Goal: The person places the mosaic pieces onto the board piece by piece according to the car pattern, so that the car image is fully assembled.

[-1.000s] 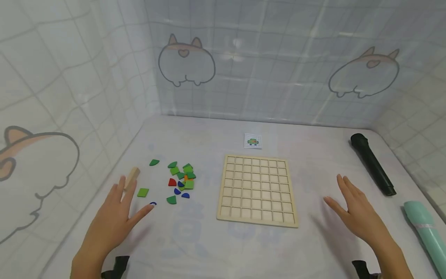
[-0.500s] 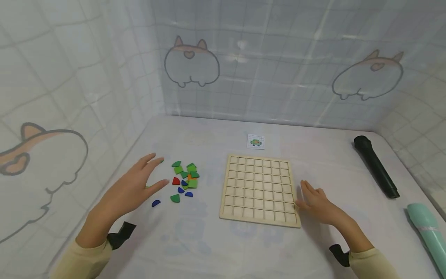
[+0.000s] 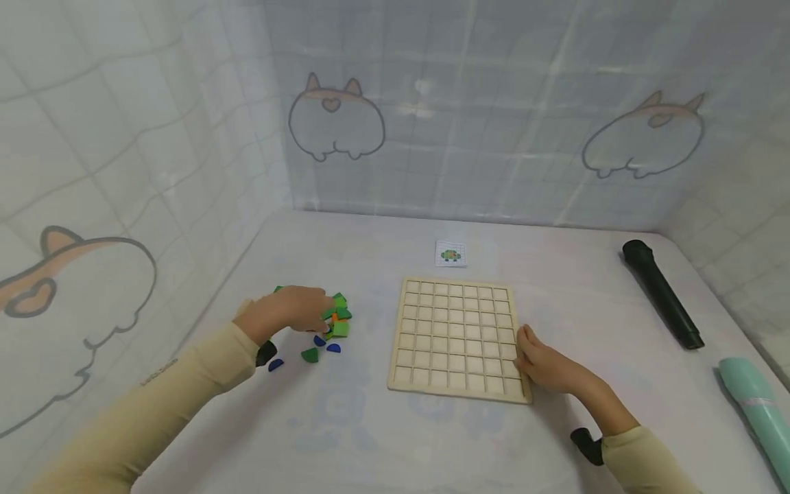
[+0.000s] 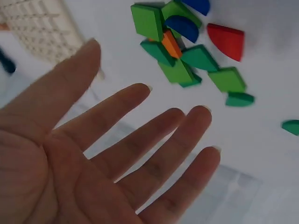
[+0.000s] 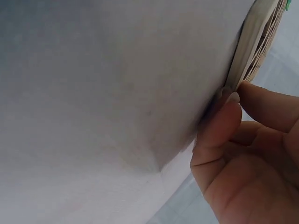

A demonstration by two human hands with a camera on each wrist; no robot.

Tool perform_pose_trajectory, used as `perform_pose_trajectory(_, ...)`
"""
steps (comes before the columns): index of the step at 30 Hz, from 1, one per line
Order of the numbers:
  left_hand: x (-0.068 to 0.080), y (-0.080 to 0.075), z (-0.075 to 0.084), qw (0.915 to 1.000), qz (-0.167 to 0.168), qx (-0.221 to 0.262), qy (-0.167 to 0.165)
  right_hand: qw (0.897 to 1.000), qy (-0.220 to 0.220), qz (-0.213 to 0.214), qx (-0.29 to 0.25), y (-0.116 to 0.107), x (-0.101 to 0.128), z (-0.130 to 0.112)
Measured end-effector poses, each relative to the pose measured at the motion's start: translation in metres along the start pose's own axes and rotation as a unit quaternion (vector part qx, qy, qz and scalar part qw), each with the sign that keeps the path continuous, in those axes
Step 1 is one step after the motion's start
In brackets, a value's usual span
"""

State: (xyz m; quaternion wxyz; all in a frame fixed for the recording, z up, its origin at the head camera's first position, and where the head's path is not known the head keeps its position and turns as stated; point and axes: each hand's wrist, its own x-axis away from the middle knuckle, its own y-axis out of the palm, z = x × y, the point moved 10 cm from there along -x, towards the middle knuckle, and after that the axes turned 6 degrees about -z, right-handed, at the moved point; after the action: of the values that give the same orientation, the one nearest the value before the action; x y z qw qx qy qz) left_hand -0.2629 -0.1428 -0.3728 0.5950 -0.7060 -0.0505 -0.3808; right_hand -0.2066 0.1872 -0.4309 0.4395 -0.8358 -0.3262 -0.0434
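Note:
My left hand (image 3: 296,309) hovers over a small pile of green, blue, orange and red wooden pieces (image 3: 336,321) on the white table. In the left wrist view the palm of that hand (image 4: 117,154) faces the camera with its fingers straight and nothing in it, and the pieces (image 4: 177,60) lie just beyond the fingertips. A pale wooden grid board (image 3: 457,336) lies in the middle. My right hand (image 3: 543,363) pinches its lower right edge. In the right wrist view the thumb (image 5: 219,126) presses against the board's rim (image 5: 254,37).
A small picture card (image 3: 450,254) lies behind the board. A black cylinder (image 3: 660,293) and a teal roll (image 3: 756,408) lie at the right. Loose blue (image 3: 276,364) and green (image 3: 310,354) pieces sit in front of the pile. Tiled-pattern walls enclose the table.
My left hand has moved right and forward onto the pile of pieces. My right hand has moved left from open table to the board's right edge and taken hold of it.

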Motion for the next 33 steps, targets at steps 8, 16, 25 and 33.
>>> perform_pose_trajectory(8,-0.047,0.003,0.01,0.9974,-0.048,-0.053,-0.005,1.0,0.005,0.011,0.022,0.0,-0.003,-0.001)
perform_pose_trajectory(16,-0.065,0.008,0.006,0.9986,-0.051,-0.011,0.005,0.999,0.018,0.016,0.025,-0.001,-0.002,0.004)
perform_pose_trajectory(25,-0.072,0.012,0.005,0.9983,-0.045,0.025,0.028,1.0,0.011,0.014,0.017,-0.001,-0.003,0.003)
perform_pose_trajectory(33,-0.075,0.013,0.006,0.9956,-0.033,0.063,0.062,1.0,0.002,0.014,0.006,-0.001,-0.003,0.001)
